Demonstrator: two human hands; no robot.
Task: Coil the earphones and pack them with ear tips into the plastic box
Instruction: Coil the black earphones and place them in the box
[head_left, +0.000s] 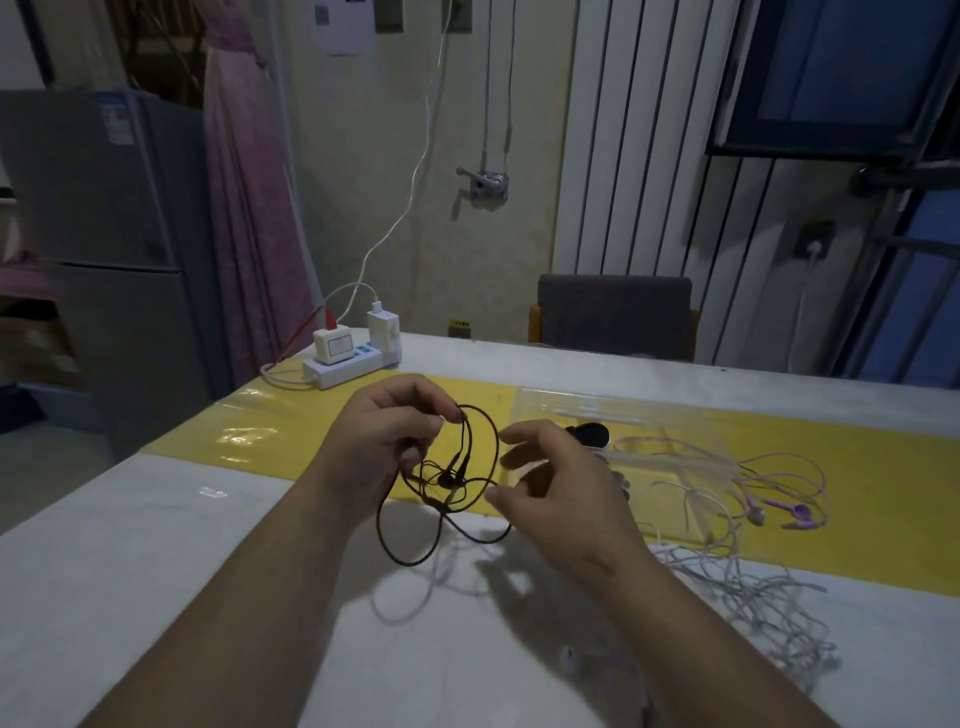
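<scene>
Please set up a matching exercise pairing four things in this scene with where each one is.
Things:
1. thin black wired earphones
2. purple wired earphones
3. white power strip
4. clear plastic box

Places:
A. far left table edge
B. held up in the left hand
C. beyond the right hand
D. lying on the yellow strip, far right

Pairs: 1-B, 2-D, 3-A, 4-C

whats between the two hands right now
In the head view, loops of the black earphones hang between the left hand and the right hand, with both earbuds dangling there.
</scene>
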